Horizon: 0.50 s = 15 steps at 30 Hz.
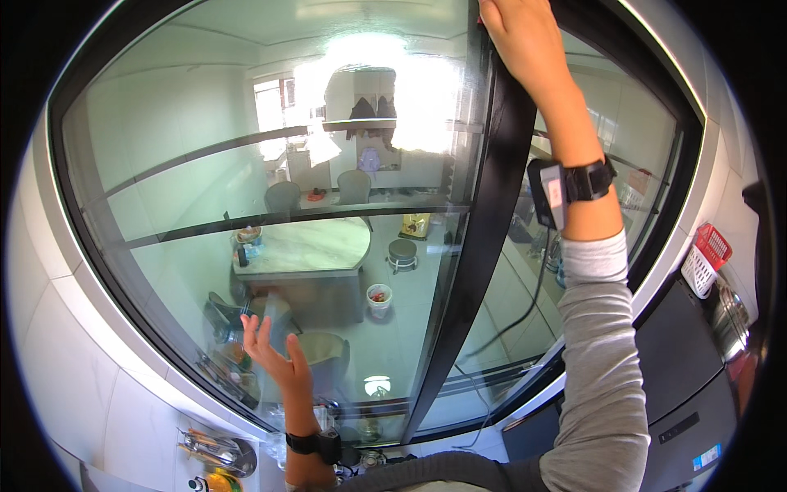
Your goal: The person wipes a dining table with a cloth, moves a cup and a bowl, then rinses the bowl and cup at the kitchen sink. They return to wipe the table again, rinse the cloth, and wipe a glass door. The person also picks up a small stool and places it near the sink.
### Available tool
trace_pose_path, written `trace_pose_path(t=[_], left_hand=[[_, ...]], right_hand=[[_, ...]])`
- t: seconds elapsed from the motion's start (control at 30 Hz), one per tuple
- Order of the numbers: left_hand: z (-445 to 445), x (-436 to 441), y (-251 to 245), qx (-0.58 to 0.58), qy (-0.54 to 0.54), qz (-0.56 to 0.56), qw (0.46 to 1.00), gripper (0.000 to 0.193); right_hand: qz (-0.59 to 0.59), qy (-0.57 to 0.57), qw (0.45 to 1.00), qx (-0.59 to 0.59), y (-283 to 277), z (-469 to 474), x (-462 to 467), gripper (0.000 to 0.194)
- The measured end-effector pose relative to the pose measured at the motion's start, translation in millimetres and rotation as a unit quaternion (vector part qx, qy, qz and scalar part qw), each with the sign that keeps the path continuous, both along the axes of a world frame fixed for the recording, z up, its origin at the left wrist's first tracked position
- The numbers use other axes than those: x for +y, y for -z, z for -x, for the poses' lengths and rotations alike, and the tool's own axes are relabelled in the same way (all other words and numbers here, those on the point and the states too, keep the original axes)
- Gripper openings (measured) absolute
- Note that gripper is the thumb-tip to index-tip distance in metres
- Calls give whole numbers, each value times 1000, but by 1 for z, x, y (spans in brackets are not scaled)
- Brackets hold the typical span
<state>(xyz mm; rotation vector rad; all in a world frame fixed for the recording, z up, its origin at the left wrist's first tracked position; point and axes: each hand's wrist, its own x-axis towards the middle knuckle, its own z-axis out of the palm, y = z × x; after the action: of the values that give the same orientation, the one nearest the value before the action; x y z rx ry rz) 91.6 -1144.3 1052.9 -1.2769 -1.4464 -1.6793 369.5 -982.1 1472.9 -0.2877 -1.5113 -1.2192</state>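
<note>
A large sliding glass door in a black metal frame [501, 147] stands before me. My right hand [522, 34] is raised to the top of its upright. The fingertips run past the upper edge of the picture, and a small red bit shows beside them; what they grip is hidden. A strapped device [553, 194] with a cable [533, 301] sits on my right forearm. Lower left, my left hand [273, 353] is raised in front of the glass pane [393, 344], fingers apart and holding nothing. Whether it touches the pane I cannot tell. A black band [316, 444] circles that wrist.
Through the glass show a marble-topped table [313, 243], a round stool [403, 255] and a waste bin [379, 298]. On my right is a dark refrigerator [679, 344] with plastic baskets [704, 264] on top. A utensil rack [212, 449] and a bottle [221, 481] stand lower left.
</note>
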Motion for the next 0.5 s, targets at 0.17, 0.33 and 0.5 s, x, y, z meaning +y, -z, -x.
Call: trace_pose_path(t=[0.17, 0.33, 0.5], left_hand=[[-13, 1, 12, -19, 38, -7, 999, 39], [-25, 11, 5, -9, 44, 35, 998, 35], [-51, 30, -13, 69, 65, 71, 993, 36]], right_hand=[[104, -82, 990, 36, 115, -26, 6, 43], [231, 16, 944, -235, 298, -36, -16, 28], [161, 6, 938, -307, 284, -44, -3, 25]])
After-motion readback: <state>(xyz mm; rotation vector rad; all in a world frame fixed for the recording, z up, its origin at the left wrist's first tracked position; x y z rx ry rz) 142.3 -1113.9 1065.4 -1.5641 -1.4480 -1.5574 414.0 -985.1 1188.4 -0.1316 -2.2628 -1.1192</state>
